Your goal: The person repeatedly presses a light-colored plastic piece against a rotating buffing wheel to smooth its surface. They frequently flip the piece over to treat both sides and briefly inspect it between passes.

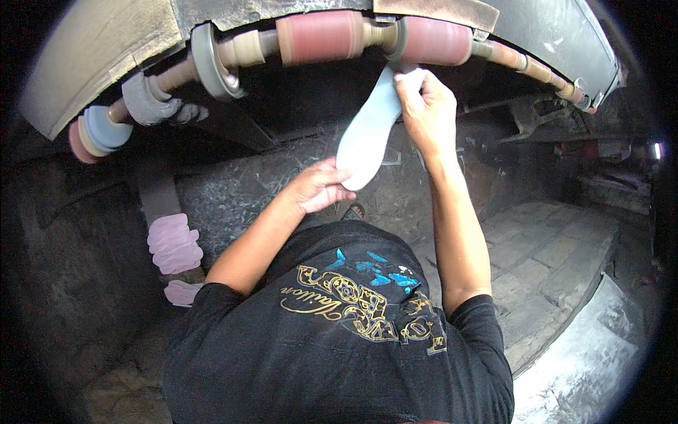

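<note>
A pale blue-white insole is stretched between my two hands, slanting from upper right to lower left. My right hand pinches its upper end, close under a pinkish-red sanding drum. At the lower, rounded end my left hand grips the edge between thumb and fingers. The insole's top tip reaches up to the drum's lower left edge; I cannot tell whether it touches. The drum looks smeared, as if spinning.
Along the same shaft sit another red drum, a grey ring wheel, a grey wheel and a pale blue disc. Pink insole-like pieces are stacked at the left. A dusty brick surface lies at the right.
</note>
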A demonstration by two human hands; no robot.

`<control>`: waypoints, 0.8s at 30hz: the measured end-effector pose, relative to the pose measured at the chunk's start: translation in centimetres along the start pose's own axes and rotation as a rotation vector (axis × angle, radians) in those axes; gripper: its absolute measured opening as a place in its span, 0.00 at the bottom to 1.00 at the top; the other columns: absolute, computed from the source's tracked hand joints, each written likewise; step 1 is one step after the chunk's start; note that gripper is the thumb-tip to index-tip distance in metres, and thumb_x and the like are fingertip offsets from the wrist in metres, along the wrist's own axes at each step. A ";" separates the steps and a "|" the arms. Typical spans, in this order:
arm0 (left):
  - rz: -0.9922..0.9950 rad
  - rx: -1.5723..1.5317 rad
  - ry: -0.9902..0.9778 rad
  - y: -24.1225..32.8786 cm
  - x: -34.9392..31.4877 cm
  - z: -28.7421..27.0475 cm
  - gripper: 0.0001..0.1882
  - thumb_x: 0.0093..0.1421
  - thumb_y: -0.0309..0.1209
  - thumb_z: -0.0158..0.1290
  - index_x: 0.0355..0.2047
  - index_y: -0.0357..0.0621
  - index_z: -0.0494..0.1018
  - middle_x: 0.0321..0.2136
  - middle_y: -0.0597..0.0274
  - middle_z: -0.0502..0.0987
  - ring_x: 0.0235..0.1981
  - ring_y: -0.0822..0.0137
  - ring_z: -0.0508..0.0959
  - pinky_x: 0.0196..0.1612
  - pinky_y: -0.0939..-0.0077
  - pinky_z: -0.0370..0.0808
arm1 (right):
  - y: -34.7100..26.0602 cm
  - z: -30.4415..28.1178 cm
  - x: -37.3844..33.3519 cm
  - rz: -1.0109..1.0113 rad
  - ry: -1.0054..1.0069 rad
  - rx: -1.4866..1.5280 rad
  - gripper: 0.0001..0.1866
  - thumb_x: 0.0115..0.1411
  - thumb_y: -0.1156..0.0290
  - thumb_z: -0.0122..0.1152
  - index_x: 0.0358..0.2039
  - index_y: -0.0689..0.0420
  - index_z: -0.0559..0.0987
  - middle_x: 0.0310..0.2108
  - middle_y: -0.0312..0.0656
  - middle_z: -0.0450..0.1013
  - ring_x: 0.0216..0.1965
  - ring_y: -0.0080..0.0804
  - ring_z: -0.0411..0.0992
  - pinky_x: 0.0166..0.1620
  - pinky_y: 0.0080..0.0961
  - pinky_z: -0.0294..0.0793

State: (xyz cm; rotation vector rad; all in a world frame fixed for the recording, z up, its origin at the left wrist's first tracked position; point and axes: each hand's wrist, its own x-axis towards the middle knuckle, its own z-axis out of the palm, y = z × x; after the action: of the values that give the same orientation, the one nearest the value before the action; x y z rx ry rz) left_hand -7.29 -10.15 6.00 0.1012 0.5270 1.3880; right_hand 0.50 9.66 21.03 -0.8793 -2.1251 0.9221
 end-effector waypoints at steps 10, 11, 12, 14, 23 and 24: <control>0.341 -0.121 -0.090 9.9 7.7 -3.8 0.21 0.65 0.29 0.51 0.57 0.32 0.67 0.52 0.48 0.76 0.52 0.56 0.78 0.53 0.61 0.78 | -2.3 -3.1 -2.1 -0.018 -0.004 0.118 0.11 0.63 0.65 0.62 0.33 0.61 0.80 0.25 0.40 0.75 0.27 0.22 0.71 0.35 0.24 0.72; 0.327 -0.103 -0.038 10.6 8.6 -3.4 0.21 0.66 0.28 0.51 0.57 0.32 0.67 0.53 0.47 0.76 0.52 0.55 0.77 0.54 0.61 0.77 | -2.5 -3.5 -2.3 -0.011 0.006 0.133 0.11 0.63 0.65 0.62 0.33 0.61 0.80 0.24 0.40 0.75 0.27 0.22 0.71 0.34 0.24 0.72; 0.388 -0.149 -0.094 10.8 9.4 -2.6 0.22 0.65 0.26 0.51 0.58 0.31 0.67 0.54 0.48 0.76 0.54 0.54 0.76 0.56 0.60 0.76 | -2.7 -4.1 -2.5 -0.010 0.016 0.128 0.11 0.63 0.66 0.62 0.33 0.61 0.80 0.24 0.39 0.75 0.27 0.21 0.71 0.34 0.23 0.72; 0.420 -0.115 -0.191 10.8 10.3 -0.6 0.26 0.62 0.29 0.56 0.58 0.30 0.66 0.56 0.48 0.73 0.57 0.53 0.74 0.62 0.57 0.71 | -3.1 -5.6 -3.4 -0.016 0.033 0.120 0.10 0.62 0.67 0.63 0.33 0.62 0.80 0.25 0.38 0.74 0.27 0.20 0.70 0.34 0.23 0.72; 0.125 -0.128 -0.426 6.6 8.7 6.9 0.34 0.65 0.51 0.53 0.62 0.38 0.64 0.57 0.46 0.72 0.59 0.47 0.73 0.59 0.48 0.74 | -4.3 -15.8 -8.5 0.139 -0.203 0.079 0.12 0.66 0.77 0.58 0.49 0.60 0.80 0.32 0.34 0.76 0.32 0.17 0.71 0.38 0.20 0.72; 0.047 -0.170 -0.397 6.6 8.2 6.3 0.35 0.65 0.52 0.52 0.61 0.37 0.65 0.56 0.45 0.73 0.58 0.47 0.74 0.59 0.48 0.73 | -3.8 -16.1 -8.4 0.082 -0.304 0.010 0.15 0.63 0.79 0.58 0.51 0.60 0.80 0.32 0.36 0.78 0.32 0.21 0.73 0.38 0.22 0.73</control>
State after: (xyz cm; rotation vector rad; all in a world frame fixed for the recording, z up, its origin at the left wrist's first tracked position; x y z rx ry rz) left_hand -10.03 0.48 11.56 0.2461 0.0757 1.4070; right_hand 16.29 6.85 30.23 -0.8712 -2.3506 1.1709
